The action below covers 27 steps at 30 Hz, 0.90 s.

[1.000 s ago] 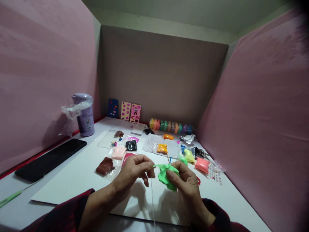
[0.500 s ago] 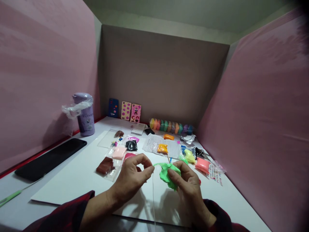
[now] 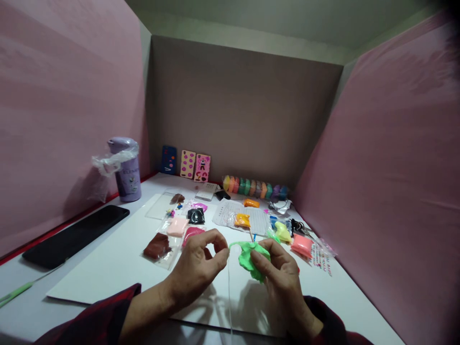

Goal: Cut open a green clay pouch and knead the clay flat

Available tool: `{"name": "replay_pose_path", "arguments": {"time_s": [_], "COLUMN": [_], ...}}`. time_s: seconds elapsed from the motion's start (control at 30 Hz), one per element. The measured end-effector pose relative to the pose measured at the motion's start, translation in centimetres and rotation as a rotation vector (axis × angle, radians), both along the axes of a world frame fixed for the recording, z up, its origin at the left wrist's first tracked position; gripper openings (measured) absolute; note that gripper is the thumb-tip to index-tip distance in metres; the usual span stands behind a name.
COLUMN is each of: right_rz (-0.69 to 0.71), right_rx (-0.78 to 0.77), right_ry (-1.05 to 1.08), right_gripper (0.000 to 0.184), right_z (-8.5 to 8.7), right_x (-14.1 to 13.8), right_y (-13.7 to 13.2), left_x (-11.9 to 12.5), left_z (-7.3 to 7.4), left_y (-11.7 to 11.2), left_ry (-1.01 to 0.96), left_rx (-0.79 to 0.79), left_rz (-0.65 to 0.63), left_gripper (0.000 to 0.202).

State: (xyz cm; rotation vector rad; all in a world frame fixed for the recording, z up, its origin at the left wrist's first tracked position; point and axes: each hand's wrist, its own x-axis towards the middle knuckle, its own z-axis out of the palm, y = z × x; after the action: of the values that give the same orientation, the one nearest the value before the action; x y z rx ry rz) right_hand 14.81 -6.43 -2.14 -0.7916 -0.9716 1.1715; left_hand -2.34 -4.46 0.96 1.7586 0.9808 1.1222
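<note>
A soft lump of bright green modelling clay [image 3: 247, 261] is pinched between the thumb and fingers of my right hand [image 3: 282, 273]. From its left side a thin green strand stretches across to my left hand [image 3: 201, 263], whose thumb and index fingertip are pressed together on the strand's end. Both hands are raised over the white board [image 3: 118, 268]. A thin white cord [image 3: 229, 297] runs down the picture just below my left fingertips; where its upper end goes I cannot tell. Nearest my left hand lies a packet of dark pink clay [image 3: 192, 235].
Packets of brown [image 3: 157, 247], black [image 3: 196, 216], orange [image 3: 242, 220] and coral clay [image 3: 302, 245] lie about the board. A purple tumbler [image 3: 127, 172] and a black phone-like slab [image 3: 77, 235] stand left. Decorated phone cases [image 3: 187, 164] lean at the back, near a row of coloured clay [image 3: 251, 187].
Hardly anything differs. The green clay has shifted very slightly right, and the strand between it and my left fingertips looks a little more arched.
</note>
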Motion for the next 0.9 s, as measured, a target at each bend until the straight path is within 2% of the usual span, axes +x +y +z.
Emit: {"name": "replay_pose_path", "arguments": {"time_s": [0.2,0.37,0.47,0.53,0.6,0.7,0.8,0.9], "right_rz": [0.007,0.012,0.018,0.009,0.001,0.014,0.022,0.004], "right_rx": [0.0,0.008,0.003,-0.003,-0.005,0.006,0.011,0.01], "right_ry": [0.001,0.004,-0.004,-0.007,-0.015,-0.041,-0.042,-0.026], "right_gripper": [0.029,0.028,0.028,0.028,0.028,0.026,0.025,0.026], "right_z": [-0.1,-0.1,-0.2,-0.5,-0.8,-1.2,-1.0,-0.7], "right_x": [0.1,0.2,0.2,0.3,0.4,0.5,0.3,0.0], "right_y": [0.1,0.1,0.1,0.1,0.2,0.2,0.1,-0.2], "left_x": [0.1,-0.1,-0.2,-0.2,-0.3,-0.3,-0.1,0.2], "left_z": [0.1,-0.1,-0.3,-0.4,-0.6,-0.9,-1.2,-1.3], "left_y": [0.2,0.4,0.4,0.3,0.1,-0.2,-0.3,-0.4], "left_ry": [0.019,-0.009,-0.041,-0.036,-0.008,0.061,0.153,0.212], "left_rx": [-0.062,-0.079,-0.075,0.045,0.262,0.572,0.708,0.762], "left_rz": [-0.012,-0.027,-0.018,0.026,0.072,0.034,0.011,0.063], "left_gripper": [0.013,0.026,0.023,0.015,0.009,0.014,0.02,0.019]}}
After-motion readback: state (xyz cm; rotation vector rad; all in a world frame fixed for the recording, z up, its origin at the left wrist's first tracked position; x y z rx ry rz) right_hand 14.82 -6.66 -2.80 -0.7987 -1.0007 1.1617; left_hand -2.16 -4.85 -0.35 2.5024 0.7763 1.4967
